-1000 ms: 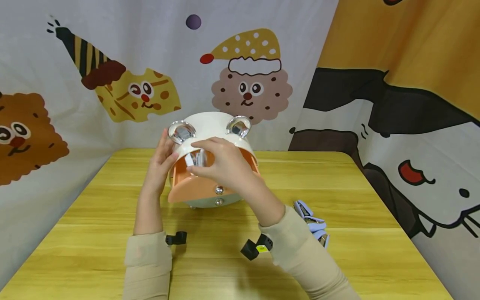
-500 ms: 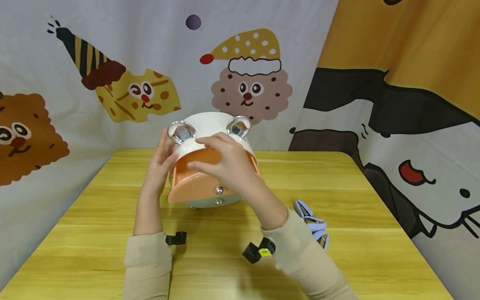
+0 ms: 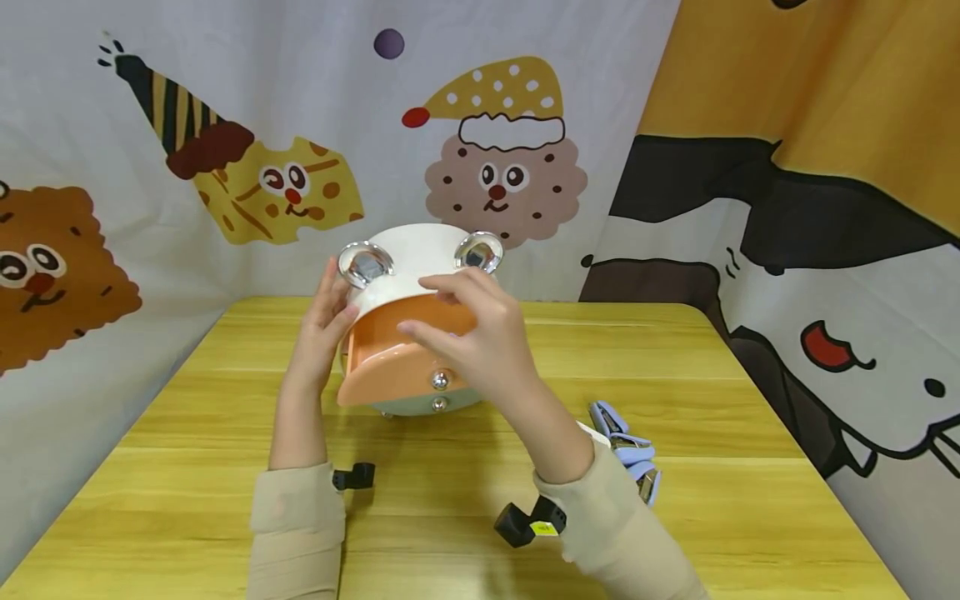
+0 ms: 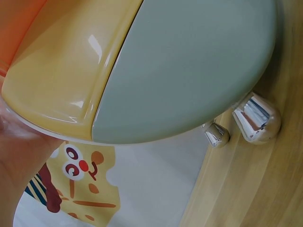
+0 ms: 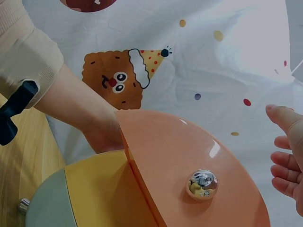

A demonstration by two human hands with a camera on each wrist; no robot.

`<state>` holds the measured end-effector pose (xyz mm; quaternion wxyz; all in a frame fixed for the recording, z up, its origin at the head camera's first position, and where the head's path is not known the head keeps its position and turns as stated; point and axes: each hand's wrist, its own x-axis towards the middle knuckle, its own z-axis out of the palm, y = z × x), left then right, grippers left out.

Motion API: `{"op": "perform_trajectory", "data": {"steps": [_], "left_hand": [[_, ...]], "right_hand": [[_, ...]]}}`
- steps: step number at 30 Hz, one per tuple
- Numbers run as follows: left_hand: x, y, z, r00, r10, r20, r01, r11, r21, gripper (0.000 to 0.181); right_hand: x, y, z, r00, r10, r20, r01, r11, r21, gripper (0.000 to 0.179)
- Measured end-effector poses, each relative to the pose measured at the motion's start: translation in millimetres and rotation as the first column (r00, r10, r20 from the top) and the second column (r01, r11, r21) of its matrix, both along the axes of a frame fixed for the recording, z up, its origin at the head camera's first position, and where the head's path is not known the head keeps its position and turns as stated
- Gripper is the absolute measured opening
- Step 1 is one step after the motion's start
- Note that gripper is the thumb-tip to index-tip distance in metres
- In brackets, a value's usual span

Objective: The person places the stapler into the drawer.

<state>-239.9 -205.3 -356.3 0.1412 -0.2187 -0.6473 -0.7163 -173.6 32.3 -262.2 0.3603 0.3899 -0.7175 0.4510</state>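
A rounded storage box [image 3: 416, 254] shaped like a twin-bell alarm clock stands on the table, with a white shell and silver bell-like ears. Its orange drawer [image 3: 390, 375] is pulled out; the inside is only partly visible. My left hand [image 3: 313, 342] rests against the box's left side, thumb near the front rim and fingers along the shell. In front of the drawer's right part hovers my right hand [image 3: 491, 333], thumb and fingers spread with nothing between them. The right wrist view shows that hand [image 5: 291, 156] apart from the drawer front and its silver knob [image 5: 202, 184].
Several small blue staplers [image 3: 632, 450] lie on the wooden table [image 3: 420, 533] to the right, partly behind my right forearm. A white thing [image 3: 592, 433] peeks out beside them. Yellow [image 4: 66, 71] and green [image 4: 184, 66] drawers sit below the orange one. A printed curtain [image 3: 300, 50] hangs behind.
A small white and silver thing at my right fingers a second ago is out of sight in the later frames. My right hand has drawn back to the right; the left stays put.
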Motion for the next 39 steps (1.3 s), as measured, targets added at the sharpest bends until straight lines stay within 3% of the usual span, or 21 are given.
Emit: {"op": "perform_trajectory", "data": {"steps": [16, 25, 39], "left_hand": [[1.8, 2.1, 1.4, 1.0, -0.006, 0.001, 0.006, 1.0, 0.011, 0.067], [0.3, 1.8, 0.3, 1.0, 0.005, 0.011, -0.005, 1.0, 0.002, 0.067], [0.7, 1.7, 1.2, 1.0, -0.005, -0.009, 0.005, 1.0, 0.018, 0.066]], "right_hand": [[11.3, 11.1, -30.6, 0.99, -0.102, -0.095, 0.095, 0.993, -0.074, 0.032], [15.3, 10.6, -53.8, 0.955, -0.227, -0.19, 0.206, 0.971, -0.122, 0.029], [15.5, 11.5, -81.3, 0.959, -0.229, -0.166, 0.219, 0.973, -0.077, 0.031]]}}
